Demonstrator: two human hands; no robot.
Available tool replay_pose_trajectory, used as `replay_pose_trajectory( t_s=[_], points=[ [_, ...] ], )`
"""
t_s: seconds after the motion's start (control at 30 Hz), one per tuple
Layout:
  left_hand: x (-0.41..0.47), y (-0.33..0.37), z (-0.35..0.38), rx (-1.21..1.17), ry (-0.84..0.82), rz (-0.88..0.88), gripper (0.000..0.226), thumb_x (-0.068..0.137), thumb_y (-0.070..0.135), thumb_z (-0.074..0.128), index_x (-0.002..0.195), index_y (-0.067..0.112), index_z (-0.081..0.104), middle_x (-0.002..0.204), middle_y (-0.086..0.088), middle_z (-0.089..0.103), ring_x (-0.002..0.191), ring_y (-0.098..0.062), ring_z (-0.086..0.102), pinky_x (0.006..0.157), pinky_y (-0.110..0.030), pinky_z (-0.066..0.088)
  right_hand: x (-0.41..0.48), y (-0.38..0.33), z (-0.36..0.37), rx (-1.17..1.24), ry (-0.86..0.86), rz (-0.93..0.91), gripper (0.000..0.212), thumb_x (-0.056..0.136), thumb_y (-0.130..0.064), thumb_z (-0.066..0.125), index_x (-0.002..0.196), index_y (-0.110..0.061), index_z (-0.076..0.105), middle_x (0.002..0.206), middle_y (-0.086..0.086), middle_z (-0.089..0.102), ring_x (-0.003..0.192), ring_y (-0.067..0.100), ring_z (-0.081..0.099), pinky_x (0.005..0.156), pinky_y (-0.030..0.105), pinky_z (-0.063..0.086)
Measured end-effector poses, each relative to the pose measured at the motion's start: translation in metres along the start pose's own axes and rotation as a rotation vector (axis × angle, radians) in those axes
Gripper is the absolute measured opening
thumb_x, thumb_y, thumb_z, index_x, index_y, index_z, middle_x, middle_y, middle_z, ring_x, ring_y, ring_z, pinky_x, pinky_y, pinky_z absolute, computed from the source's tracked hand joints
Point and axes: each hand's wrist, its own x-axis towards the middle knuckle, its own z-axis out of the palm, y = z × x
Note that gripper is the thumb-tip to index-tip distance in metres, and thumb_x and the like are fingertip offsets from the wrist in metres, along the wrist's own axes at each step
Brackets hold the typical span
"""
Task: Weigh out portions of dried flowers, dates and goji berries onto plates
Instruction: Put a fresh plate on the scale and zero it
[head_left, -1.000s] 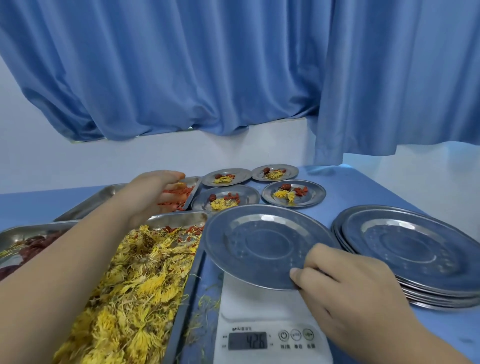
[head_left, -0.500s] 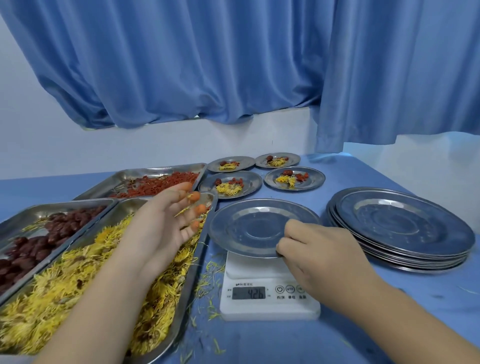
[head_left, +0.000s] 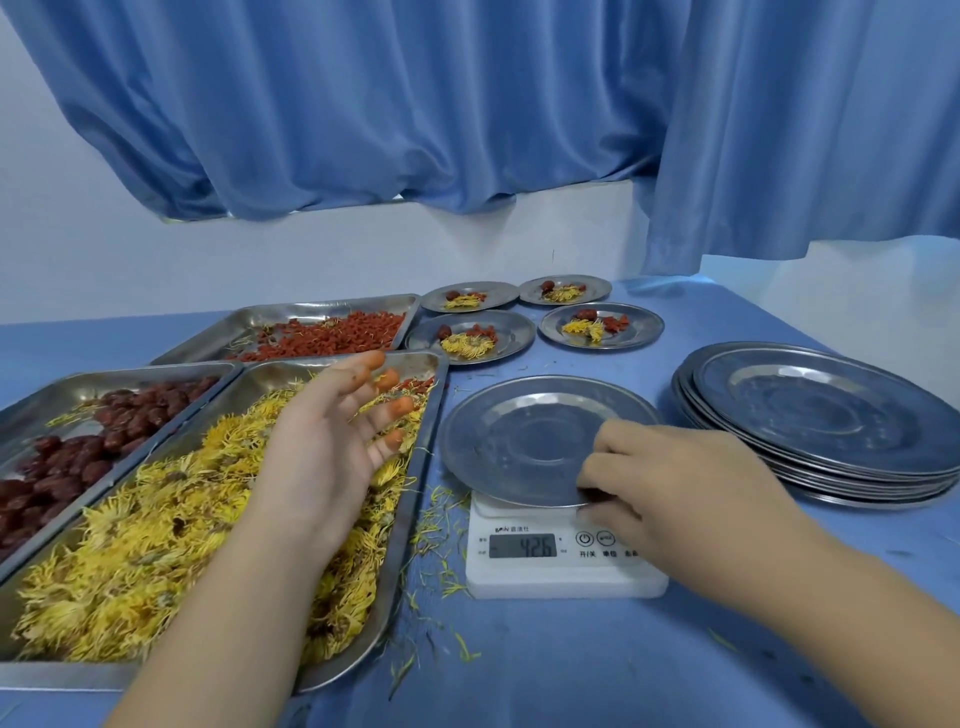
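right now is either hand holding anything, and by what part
The right hand grips the empty plate on the scale by its near right rim; the left hand holds nothing.

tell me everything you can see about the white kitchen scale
The scale is a low white block, plastic-looking, lying flat on the blue table right of the flower tray. Its front panel has a grey display reading 426 and round labelled buttons. An empty metal plate sits on top, hiding the platform; the right hand pinches that plate's near rim and hides part of the scale's right side. Yellow petals lie beside its left edge.
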Motion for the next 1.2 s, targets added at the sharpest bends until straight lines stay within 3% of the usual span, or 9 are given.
replay_pose_trajectory(
  t_s=[0.1,0.27,0.4,0.47,0.6,0.7,0.83,0.97,1.2],
  points=[
    [-0.001,0.001,-0.002,-0.018,0.013,0.007,0.026,0.095,0.023,0.044,0.113,0.015,0.060,0.100,-0.004,0.064,0.078,-0.017,0.064,0.064,-0.029,0.047,-0.001,0.001,-0.005,-0.031,-0.103,0.057,0.033,0.091,-0.057,0.040,0.107,-0.033,0.057,0.107,-0.013,0.050,0.089,0.010,0.057,0.063,0.027,0.040],
    [-0.004,0.002,-0.001,-0.025,0.002,0.007,0.024,0.095,0.023,0.044,0.110,0.015,0.061,0.100,-0.004,0.063,0.080,-0.018,0.063,0.064,-0.029,0.046,-0.002,0.001,-0.007,-0.028,-0.120,0.093,0.033,0.092,-0.057,0.039,0.111,-0.035,0.054,0.112,-0.014,0.049,0.096,0.008,0.056,0.067,0.027,0.041],
    [-0.004,0.001,-0.001,-0.040,0.004,0.002,0.023,0.095,0.022,0.044,0.109,0.015,0.061,0.099,-0.004,0.063,0.079,-0.019,0.062,0.064,-0.029,0.046,-0.007,0.007,-0.014,0.037,0.001,0.030,0.019,0.085,-0.048,0.054,0.090,-0.032,0.064,0.088,-0.013,0.058,0.072,0.013,0.060,0.054,0.026,0.038],
    [-0.004,0.000,-0.002,-0.040,0.002,0.003,0.023,0.095,0.022,0.044,0.108,0.015,0.061,0.097,-0.004,0.063,0.078,-0.019,0.062,0.064,-0.029,0.046,-0.013,0.012,-0.017,0.112,0.003,0.010,0.020,0.083,-0.049,0.053,0.080,-0.032,0.063,0.074,-0.015,0.053,0.060,0.010,0.053,0.050,0.026,0.041],
    [-0.002,-0.001,-0.002,-0.029,-0.008,-0.007,0.025,0.095,0.024,0.044,0.110,0.015,0.062,0.093,-0.001,0.065,0.075,-0.018,0.063,0.064,-0.030,0.045,-0.023,0.022,-0.015,0.150,-0.251,0.037,0.043,0.079,-0.067,0.031,0.094,-0.038,0.058,0.074,-0.018,0.054,0.068,0.000,0.049,0.064,0.024,0.045],
    [-0.002,-0.001,-0.002,-0.027,-0.019,-0.014,0.025,0.094,0.024,0.044,0.109,0.015,0.062,0.094,-0.002,0.064,0.076,-0.018,0.063,0.066,-0.030,0.044,-0.027,0.027,-0.013,0.194,-0.351,0.074,0.046,0.075,-0.073,0.034,0.101,-0.042,0.054,0.070,-0.017,0.052,0.070,0.001,0.050,0.067,0.027,0.047],
    [-0.002,-0.001,-0.003,-0.030,-0.028,-0.019,0.024,0.094,0.025,0.044,0.107,0.016,0.062,0.093,-0.002,0.064,0.075,-0.018,0.063,0.067,-0.031,0.044,-0.028,0.026,-0.011,0.223,-0.394,0.094,0.047,0.071,-0.077,0.037,0.106,-0.047,0.048,0.067,-0.016,0.052,0.064,0.002,0.050,0.059,0.023,0.042],
    [-0.003,-0.001,-0.003,-0.028,-0.022,-0.019,0.024,0.094,0.025,0.045,0.108,0.015,0.062,0.095,-0.002,0.063,0.075,-0.018,0.063,0.067,-0.031,0.044,-0.029,0.022,-0.011,0.222,-0.449,0.128,0.043,0.072,-0.077,0.041,0.105,-0.050,0.044,0.076,-0.030,0.053,0.061,-0.002,0.048,0.053,0.020,0.034],
    [-0.003,-0.001,-0.002,-0.032,-0.023,-0.024,0.024,0.094,0.025,0.046,0.109,0.015,0.062,0.094,-0.002,0.064,0.074,-0.018,0.062,0.067,-0.031,0.045,-0.028,0.021,-0.008,0.178,-0.438,0.186,0.040,0.074,-0.075,0.044,0.103,-0.047,0.042,0.067,-0.013,0.053,0.063,0.001,0.049,0.054,0.023,0.036]
  ],
)
